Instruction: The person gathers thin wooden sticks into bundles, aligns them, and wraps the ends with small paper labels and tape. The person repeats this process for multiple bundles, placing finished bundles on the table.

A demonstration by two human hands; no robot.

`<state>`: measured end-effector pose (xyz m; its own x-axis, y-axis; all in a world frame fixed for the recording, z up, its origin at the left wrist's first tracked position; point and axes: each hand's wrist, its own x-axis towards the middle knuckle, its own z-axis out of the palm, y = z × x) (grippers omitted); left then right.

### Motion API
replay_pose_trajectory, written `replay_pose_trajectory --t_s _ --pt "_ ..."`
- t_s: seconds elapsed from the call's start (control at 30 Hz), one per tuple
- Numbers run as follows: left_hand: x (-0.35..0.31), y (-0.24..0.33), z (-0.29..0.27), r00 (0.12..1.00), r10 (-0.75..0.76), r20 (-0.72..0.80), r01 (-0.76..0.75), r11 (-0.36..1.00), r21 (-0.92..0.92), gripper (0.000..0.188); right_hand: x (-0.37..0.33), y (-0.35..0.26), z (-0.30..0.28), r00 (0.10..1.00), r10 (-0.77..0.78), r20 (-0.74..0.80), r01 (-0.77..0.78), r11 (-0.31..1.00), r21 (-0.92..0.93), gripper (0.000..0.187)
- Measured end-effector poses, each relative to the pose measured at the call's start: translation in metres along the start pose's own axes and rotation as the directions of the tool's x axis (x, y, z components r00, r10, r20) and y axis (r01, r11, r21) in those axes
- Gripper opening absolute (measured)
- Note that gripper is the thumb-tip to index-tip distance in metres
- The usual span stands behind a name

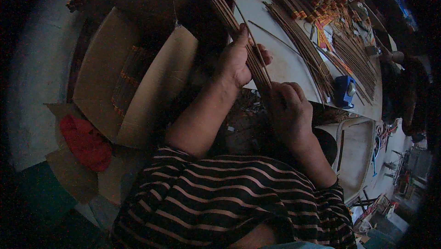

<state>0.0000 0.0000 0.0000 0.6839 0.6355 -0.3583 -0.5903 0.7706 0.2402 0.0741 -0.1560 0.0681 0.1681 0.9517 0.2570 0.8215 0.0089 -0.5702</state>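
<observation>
A thin bundle of brown incense sticks slants in front of me, its far end pointing up and left, with one stick crossing apart from the others. My left hand is closed around the middle of the bundle, thumb on top. The near end disappears into my right hand, whose fingers are curled around it. On the white table just beyond lie more loose incense sticks, a single stick among them reaching toward my left hand. A small blue device sits by the table's near right edge.
Banded incense bundles are piled at the table's far side, with more loose sticks on the right. To my left an open cardboard box holds banded bundles; a red cloth lies beside it. A pale chair stands at right.
</observation>
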Motion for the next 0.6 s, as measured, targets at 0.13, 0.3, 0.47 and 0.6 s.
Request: replay_pose_trajectory --t_s 0.13,0.3,0.47,0.6 --pt "-0.008 0.001 0.008 0.996 0.009 -0.084 -0.009 1.0 0.009 0.042 0.001 -0.006 0.003 0.999 0.02 -0.049 -0.017 0.998 0.055 0.021" --pt "-0.01 0.001 0.009 0.994 0.028 -0.104 -0.022 0.998 0.062 0.041 -0.001 -0.003 0.007 0.999 -0.036 -0.04 0.036 0.999 0.013 0.017" --pt "-0.006 0.001 0.001 0.999 0.012 -0.035 -0.009 0.996 0.088 0.039 0.001 0.003 0.009 0.989 -0.143 -0.031 0.141 0.988 -0.058 0.021" --pt "-0.007 0.001 0.003 1.0 -0.006 -0.026 0.01 0.992 0.123 0.038 -0.005 0.011 0.016 1.0 -0.027 0.015 0.025 0.995 0.1 0.026"
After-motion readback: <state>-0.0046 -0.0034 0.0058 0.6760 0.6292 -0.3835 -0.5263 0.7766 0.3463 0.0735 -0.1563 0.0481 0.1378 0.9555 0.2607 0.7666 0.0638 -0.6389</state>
